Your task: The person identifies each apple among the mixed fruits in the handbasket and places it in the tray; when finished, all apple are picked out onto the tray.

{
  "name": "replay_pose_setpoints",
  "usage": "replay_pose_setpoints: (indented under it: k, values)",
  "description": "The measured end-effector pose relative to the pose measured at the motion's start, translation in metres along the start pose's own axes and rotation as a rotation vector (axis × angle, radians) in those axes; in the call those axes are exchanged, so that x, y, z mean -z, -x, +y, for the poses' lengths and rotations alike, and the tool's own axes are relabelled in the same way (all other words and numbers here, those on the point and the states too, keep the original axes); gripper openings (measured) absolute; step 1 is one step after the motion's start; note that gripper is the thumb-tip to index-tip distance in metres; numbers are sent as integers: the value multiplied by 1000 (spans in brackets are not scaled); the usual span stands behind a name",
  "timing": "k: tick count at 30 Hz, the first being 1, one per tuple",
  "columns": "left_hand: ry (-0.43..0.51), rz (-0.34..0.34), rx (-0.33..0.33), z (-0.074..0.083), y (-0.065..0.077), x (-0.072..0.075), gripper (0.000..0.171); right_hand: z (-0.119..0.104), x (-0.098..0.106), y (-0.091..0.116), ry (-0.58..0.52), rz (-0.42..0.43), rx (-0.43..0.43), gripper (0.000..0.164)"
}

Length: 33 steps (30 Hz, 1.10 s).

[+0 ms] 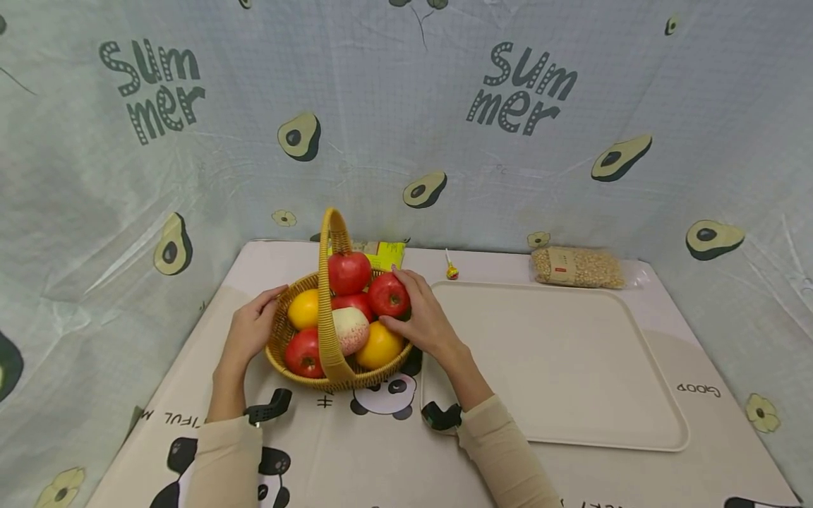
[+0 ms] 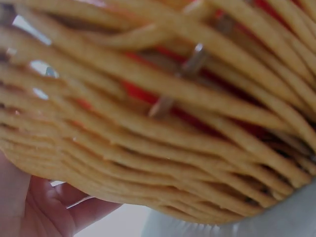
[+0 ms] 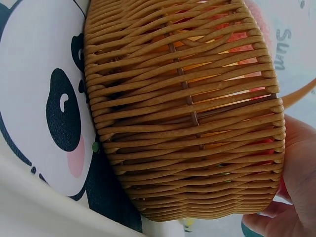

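Observation:
A wicker basket [image 1: 276, 356] with a tall arched handle [image 1: 327, 310] stands on the left part of the table. It holds a pale pink peach [image 1: 351, 330], two oranges, one of them at the front right [image 1: 379, 346], and several red fruits. My left hand [image 1: 249, 328] holds the basket's left side, fingers at the rim; in the left wrist view they lie against the outer weave. At the right rim, my right hand [image 1: 427, 314] grips a red apple [image 1: 388, 295], fingers at its far side and thumb on the near side. The weave [image 3: 187, 118] fills the right wrist view.
To the right lies a large beige tray [image 1: 540, 367]. Behind it are a lollipop [image 1: 452, 271] and a clear bag of pale beans or grains [image 1: 578, 268]. A yellow-green packet [image 1: 389, 254] sits partly hidden behind the basket. A patterned curtain [image 1: 368, 85] encloses the back and sides.

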<state>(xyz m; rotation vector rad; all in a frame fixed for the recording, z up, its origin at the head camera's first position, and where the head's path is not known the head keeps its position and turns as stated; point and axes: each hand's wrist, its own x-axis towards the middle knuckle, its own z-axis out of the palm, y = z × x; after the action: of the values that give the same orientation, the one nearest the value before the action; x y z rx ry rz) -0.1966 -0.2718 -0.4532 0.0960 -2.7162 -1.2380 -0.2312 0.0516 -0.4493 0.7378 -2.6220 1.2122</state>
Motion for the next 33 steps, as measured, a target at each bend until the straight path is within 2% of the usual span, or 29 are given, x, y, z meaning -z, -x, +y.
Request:
replay_pose_setpoints:
  k: [11, 20, 33]
  values:
    - [108, -42, 34, -8, -2, -2, 47, 3, 5, 2, -25, 27, 9, 81]
    - [221, -58, 53, -13, -3, -2, 50, 1, 18, 5, -61, 84, 10, 79]
    - [307, -63, 99, -12, -1, -2, 51, 8, 42, 8, -91, 163, -76, 77]
